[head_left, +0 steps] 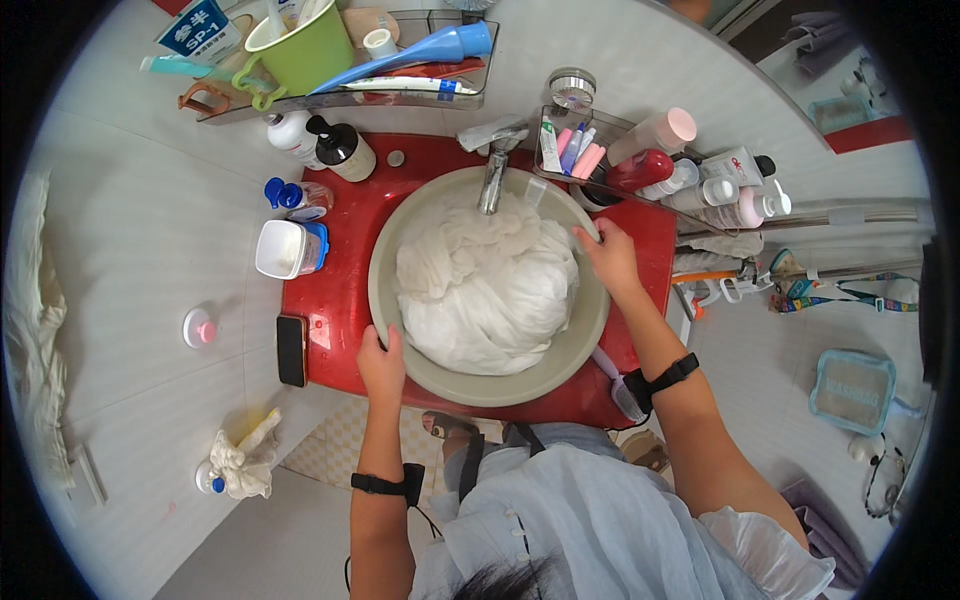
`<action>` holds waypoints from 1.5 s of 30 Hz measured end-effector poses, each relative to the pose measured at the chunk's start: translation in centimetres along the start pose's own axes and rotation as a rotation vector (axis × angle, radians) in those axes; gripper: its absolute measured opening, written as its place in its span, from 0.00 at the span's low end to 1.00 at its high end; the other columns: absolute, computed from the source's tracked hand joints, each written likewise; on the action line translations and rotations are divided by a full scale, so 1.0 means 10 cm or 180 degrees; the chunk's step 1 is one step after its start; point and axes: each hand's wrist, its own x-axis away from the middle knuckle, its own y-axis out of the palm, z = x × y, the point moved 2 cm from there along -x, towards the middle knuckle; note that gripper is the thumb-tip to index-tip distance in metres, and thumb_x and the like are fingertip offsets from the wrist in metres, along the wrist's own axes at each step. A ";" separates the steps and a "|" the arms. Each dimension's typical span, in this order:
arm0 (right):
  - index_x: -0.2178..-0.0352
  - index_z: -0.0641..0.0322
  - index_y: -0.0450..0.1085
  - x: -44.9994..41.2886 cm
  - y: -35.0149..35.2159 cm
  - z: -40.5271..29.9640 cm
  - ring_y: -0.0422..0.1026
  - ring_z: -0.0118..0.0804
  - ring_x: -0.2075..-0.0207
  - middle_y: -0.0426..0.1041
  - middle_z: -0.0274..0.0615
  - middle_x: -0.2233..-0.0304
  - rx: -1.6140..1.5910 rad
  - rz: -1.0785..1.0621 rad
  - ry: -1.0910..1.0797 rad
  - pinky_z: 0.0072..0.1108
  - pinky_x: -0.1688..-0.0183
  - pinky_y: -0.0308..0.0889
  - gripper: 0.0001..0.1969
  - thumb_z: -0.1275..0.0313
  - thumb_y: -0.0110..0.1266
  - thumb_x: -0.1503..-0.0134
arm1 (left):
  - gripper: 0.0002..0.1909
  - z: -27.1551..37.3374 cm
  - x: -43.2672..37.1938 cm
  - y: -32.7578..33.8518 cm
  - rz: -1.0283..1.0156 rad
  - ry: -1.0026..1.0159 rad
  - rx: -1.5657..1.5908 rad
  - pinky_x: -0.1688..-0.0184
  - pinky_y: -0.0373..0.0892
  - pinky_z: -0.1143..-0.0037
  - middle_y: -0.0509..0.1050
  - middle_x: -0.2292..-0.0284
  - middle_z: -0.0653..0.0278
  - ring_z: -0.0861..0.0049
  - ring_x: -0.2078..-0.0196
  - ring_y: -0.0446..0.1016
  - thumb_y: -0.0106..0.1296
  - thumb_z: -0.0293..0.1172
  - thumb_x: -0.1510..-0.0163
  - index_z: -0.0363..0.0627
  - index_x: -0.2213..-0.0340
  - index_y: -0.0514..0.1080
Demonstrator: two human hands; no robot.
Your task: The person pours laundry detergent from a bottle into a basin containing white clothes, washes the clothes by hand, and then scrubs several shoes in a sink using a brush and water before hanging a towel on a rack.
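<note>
A round beige plastic basin (pixel 480 388) sits over the red washbasin counter. White wet-looking cloth (pixel 487 300) is heaped in it, with cloudy water visible at the top. My left hand (pixel 382 364) grips the basin's rim at the lower left, thumb over the edge. At the upper right, my right hand (pixel 609 255) holds the opposite part of the rim. The metal faucet (pixel 493 176) reaches over the basin's far edge; whether water runs from it I cannot tell.
On the counter's left stand a black phone (pixel 292 349), a white tub (pixel 285 249) and pump bottles (pixel 346 154). A purple brush (pixel 624 390) lies by the near right edge. Wall shelves behind hold a green cup (pixel 304 56) and toiletries (pixel 641 171).
</note>
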 end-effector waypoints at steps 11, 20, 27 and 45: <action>0.68 0.66 0.72 0.01 0.01 -0.01 0.75 0.58 0.71 0.75 0.57 0.75 0.0222 0.0034 0.0021 0.38 0.68 0.68 0.23 0.53 0.60 0.48 | 0.12 0.00 0.03 0.01 0.0081 0.0072 0.0074 0.70 0.66 0.67 0.72 0.75 0.49 0.59 0.75 0.70 0.52 0.34 0.43 0.34 0.69 0.69; 0.66 0.65 0.72 0.01 0.00 -0.03 0.75 0.58 0.68 0.76 0.57 0.72 0.0386 -0.0019 0.0061 0.38 0.66 0.69 0.23 0.52 0.59 0.47 | 0.12 -0.09 0.04 0.02 0.0009 -0.0035 0.0329 0.70 0.65 0.75 0.70 0.77 0.60 0.79 0.75 0.66 0.50 0.34 0.39 0.35 0.68 0.69; 0.64 0.66 0.70 0.14 -0.09 -0.60 0.74 0.52 0.60 0.74 0.50 0.64 0.2099 0.0275 -0.0907 0.38 0.63 0.72 0.19 0.60 0.59 0.49 | 0.14 -0.33 0.00 0.00 -0.0528 -0.0560 0.1222 0.66 0.62 0.82 0.69 0.74 0.73 0.87 0.71 0.63 0.47 0.35 0.37 0.38 0.72 0.69; 0.44 0.64 0.60 -0.12 0.11 -1.83 0.68 0.52 0.50 0.63 0.49 0.44 0.0390 0.0253 -0.2652 0.34 0.48 0.65 0.31 0.79 0.57 0.52 | 0.30 -0.27 0.05 -0.08 -0.0952 -0.1526 0.2510 0.55 0.71 0.70 0.74 0.58 0.58 0.71 0.59 0.74 0.34 0.56 0.35 0.38 0.52 0.68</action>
